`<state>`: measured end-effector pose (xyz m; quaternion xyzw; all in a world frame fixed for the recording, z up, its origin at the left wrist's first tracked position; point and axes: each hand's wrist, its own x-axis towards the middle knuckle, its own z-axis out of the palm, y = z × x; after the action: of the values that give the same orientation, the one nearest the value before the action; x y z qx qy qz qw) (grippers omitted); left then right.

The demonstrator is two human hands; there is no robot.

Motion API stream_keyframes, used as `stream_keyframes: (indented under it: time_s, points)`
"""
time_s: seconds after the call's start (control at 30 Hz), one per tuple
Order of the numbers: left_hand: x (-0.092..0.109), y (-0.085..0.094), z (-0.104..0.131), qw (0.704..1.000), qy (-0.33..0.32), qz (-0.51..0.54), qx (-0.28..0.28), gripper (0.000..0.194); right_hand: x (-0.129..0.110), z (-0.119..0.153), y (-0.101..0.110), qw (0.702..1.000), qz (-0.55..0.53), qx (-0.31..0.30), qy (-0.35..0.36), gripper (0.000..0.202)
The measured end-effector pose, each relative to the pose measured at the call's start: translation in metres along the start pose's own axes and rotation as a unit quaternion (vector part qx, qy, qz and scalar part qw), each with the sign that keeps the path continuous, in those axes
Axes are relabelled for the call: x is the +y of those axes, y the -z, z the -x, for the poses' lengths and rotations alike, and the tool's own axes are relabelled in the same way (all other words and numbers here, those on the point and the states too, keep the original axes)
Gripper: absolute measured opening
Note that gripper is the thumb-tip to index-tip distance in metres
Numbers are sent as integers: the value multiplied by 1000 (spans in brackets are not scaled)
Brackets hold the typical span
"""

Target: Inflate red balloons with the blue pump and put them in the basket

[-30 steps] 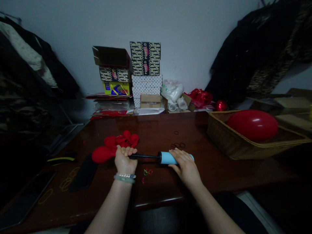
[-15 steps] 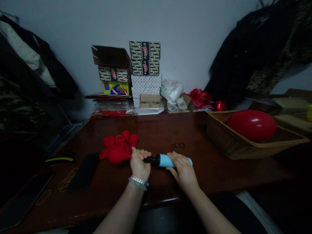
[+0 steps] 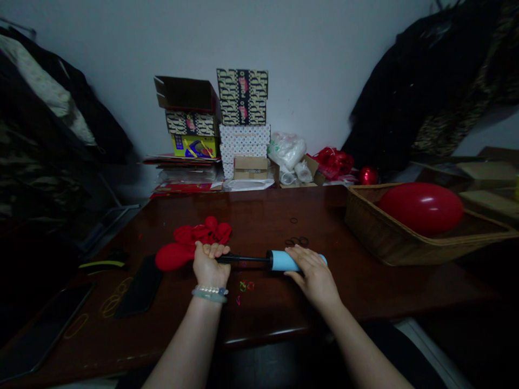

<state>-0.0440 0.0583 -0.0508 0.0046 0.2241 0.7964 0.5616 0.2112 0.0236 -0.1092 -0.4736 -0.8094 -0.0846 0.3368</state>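
Above the counter (image 3: 259, 210), the left hand (image 3: 211, 265) clenches the pump (image 3: 271, 260) by its black end, the right hand (image 3: 314, 275) wraps its blue handle (image 3: 284, 261), likely light, stiff plastic, while the red balloon (image 3: 172, 257) alongside looks soft, best gripped neckwise.

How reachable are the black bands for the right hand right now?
Probably yes: the black bands lie uncovered just beyond the right hand, though it would likely have to release the pump first.

Pale wall (image 3: 320, 70); glossy brown table (image 3: 259, 210); dim light.
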Motion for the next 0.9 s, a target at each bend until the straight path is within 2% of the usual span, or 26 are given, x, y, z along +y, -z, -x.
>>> stream_keyframes:
  time_s: [0.17,0.37,0.5,0.63,0.9]
  points:
    - [-13,4,6,1000,2,1,-13,45,-2,2,0,1000,-8,5,-3,50]
    - [-42,7,21,999,12,-21,-38,47,-20,6,-6,999,-26,-11,-19,51]
    - [-51,7,28,999,16,-33,-33,49,-28,8,-10,999,-26,-11,-29,51]
    - [-44,2,27,999,12,-33,-30,48,-28,3,-6,999,-24,-16,-17,51]
    - [-6,-8,8,1000,6,-19,-19,45,-12,-4,4,1000,2,-13,0,53]
